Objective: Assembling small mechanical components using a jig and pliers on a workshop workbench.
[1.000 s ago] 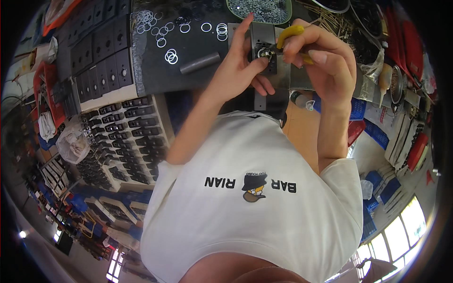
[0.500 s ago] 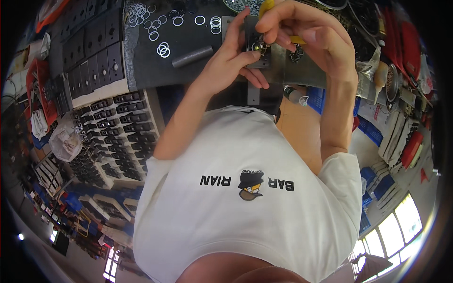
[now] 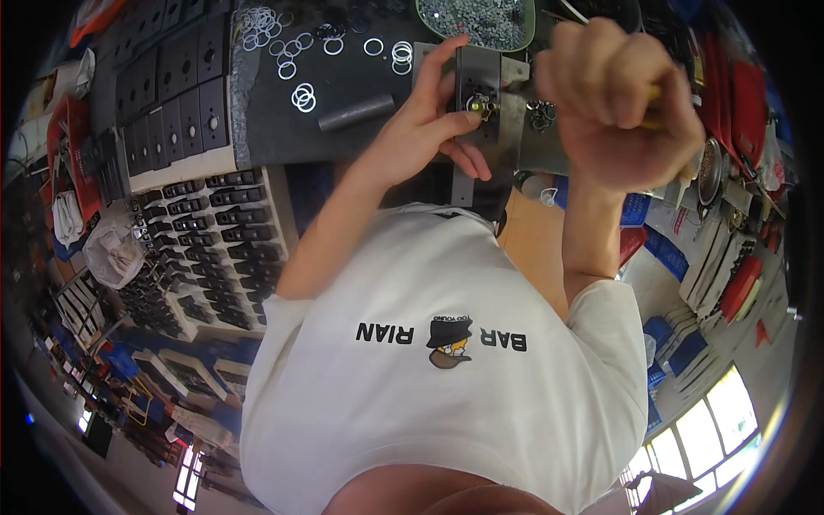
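A dark oblong metal plate (image 3: 479, 67) with a small brass-and-steel mechanism (image 3: 483, 106) lies under my left hand (image 3: 433, 116). My left thumb presses beside the mechanism, the index finger stretches along the plate's left edge, and the other fingers curl at its near side. To the right, raised and apart from the plate, my right hand (image 3: 622, 112) is closed in a fist. Yellow handles (image 3: 654, 101) of a hand tool show in it; the tool's working end is hidden. Small dark metal rings or clips (image 3: 541, 115) lie between my hands.
A green tray (image 3: 481, 26) of small shiny parts stands at the back. Metal rings (image 3: 303, 98) and a grey rod (image 3: 356, 113) lie left on the dark bench. Beyond are black plates (image 3: 172, 129) and a rack of black parts (image 3: 245, 215). Red bins (image 3: 747, 112) stand at right.
My right hand has drawn back from the mechanism to the right and up, taking the yellow-handled tool along. My left hand stays at the plate, which is now less covered.
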`<action>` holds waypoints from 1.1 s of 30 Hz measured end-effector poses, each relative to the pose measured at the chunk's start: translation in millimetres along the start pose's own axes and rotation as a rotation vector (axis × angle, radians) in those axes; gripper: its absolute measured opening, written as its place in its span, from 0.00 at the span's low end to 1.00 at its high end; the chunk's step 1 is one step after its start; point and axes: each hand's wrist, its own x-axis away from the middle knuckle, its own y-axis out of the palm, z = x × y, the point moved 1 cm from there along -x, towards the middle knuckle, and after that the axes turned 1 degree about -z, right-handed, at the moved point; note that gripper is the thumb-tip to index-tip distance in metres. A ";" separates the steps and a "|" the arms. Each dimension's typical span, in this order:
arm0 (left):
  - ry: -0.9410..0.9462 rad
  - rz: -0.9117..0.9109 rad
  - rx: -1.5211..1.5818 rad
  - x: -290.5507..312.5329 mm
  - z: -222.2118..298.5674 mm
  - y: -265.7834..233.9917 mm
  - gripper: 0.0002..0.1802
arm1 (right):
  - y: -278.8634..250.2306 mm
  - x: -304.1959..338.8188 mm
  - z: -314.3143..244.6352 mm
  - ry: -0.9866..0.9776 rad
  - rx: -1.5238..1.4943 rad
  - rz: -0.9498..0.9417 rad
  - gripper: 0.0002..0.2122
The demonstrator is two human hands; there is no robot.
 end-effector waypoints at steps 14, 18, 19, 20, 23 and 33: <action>0.006 0.004 0.035 3.1 2.4 -2.6 0.48 | 10.4 -8.6 -6.7 -0.094 -0.090 -0.001 0.18; 0.022 0.034 0.045 4.3 0.0 -7.0 0.48 | -10.0 -11.4 31.9 0.315 0.067 0.098 0.18; 0.022 0.021 0.048 3.3 0.9 -5.9 0.48 | -7.2 -14.1 16.8 0.221 0.034 -0.009 0.18; 0.016 0.003 0.038 2.3 2.0 -4.2 0.48 | -0.7 -15.5 3.7 0.113 -0.012 -0.011 0.18; 0.015 0.004 0.024 4.8 1.0 -2.6 0.48 | 8.3 -17.2 -8.9 -0.008 -0.039 -0.087 0.20; 0.112 0.008 -0.106 2.1 -4.5 -2.4 0.54 | -0.2 -9.2 27.1 0.254 -0.023 0.244 0.34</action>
